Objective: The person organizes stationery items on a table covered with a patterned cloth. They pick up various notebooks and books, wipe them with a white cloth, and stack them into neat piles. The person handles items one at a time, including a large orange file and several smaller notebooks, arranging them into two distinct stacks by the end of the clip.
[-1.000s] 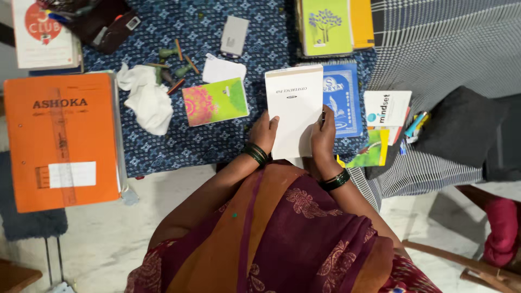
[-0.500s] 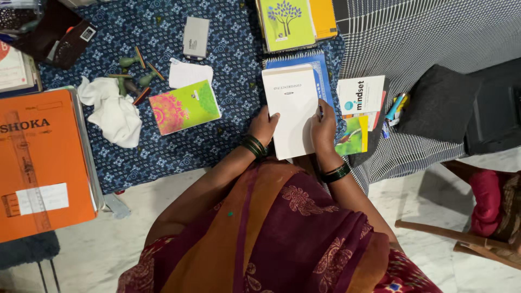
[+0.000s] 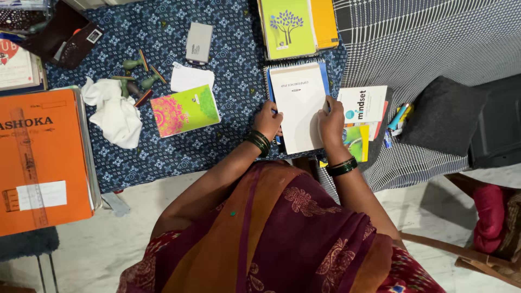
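Note:
Both my hands hold a white writing pad (image 3: 300,106) that lies over a blue spiral notebook (image 3: 323,69) on the blue patterned tablecloth (image 3: 163,146). My left hand (image 3: 267,120) grips the pad's left edge, with dark bangles on the wrist. My right hand (image 3: 332,122) grips its right edge. A white booklet (image 3: 362,103) lies just right of the pad, on top of a yellow-green one (image 3: 358,142).
A pink and green booklet (image 3: 185,110), a crumpled white cloth (image 3: 116,114), wooden stamps (image 3: 135,76) and a grey box (image 3: 199,42) lie to the left. An orange folder (image 3: 40,163) sits far left. A green tree-cover book (image 3: 287,27) lies behind. Pens (image 3: 399,116) and a dark cushion (image 3: 445,114) rest on the checked cloth (image 3: 423,43).
The white pad has moved right and now lies over the blue notebook, both hands still on its edges. The view has shifted a little to the right.

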